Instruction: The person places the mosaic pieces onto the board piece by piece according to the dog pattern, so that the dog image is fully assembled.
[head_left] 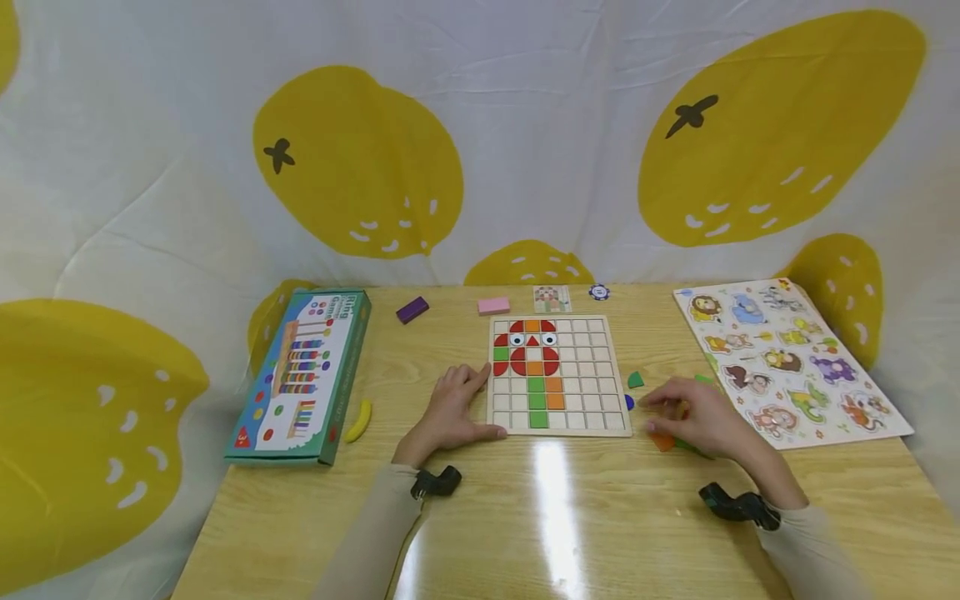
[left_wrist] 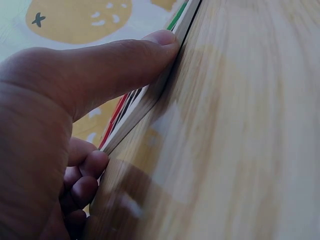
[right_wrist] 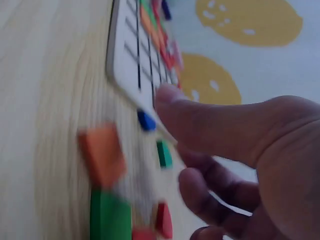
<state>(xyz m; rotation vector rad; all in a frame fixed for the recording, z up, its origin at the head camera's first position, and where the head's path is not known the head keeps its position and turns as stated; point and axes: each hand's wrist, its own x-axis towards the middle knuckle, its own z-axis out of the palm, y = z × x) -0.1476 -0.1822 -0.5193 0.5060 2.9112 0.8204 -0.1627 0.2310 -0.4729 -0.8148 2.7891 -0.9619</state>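
A wooden grid board (head_left: 588,371) lies in the middle of the table, its left part set with red, green and orange pieces and two eye pieces. My left hand (head_left: 450,412) rests at its near left corner, with the thumb (left_wrist: 162,42) along the near edge and fingertips at the left edge. Right of the board, my right hand (head_left: 693,412) hovers over loose pieces, thumb and fingers apart with nothing between them. Beneath it lie an orange piece (right_wrist: 104,154), a green piece (right_wrist: 110,215) and a red piece (right_wrist: 164,220). A blue piece (head_left: 629,402) sits by the board's right edge.
Left stands a ring game box (head_left: 303,367), beside a toy banana (head_left: 359,421). Along the back are a purple block (head_left: 412,310), a pink block (head_left: 493,307), a pattern card (head_left: 552,298) and a poker chip (head_left: 599,292). An animal puzzle (head_left: 795,362) lies at right.
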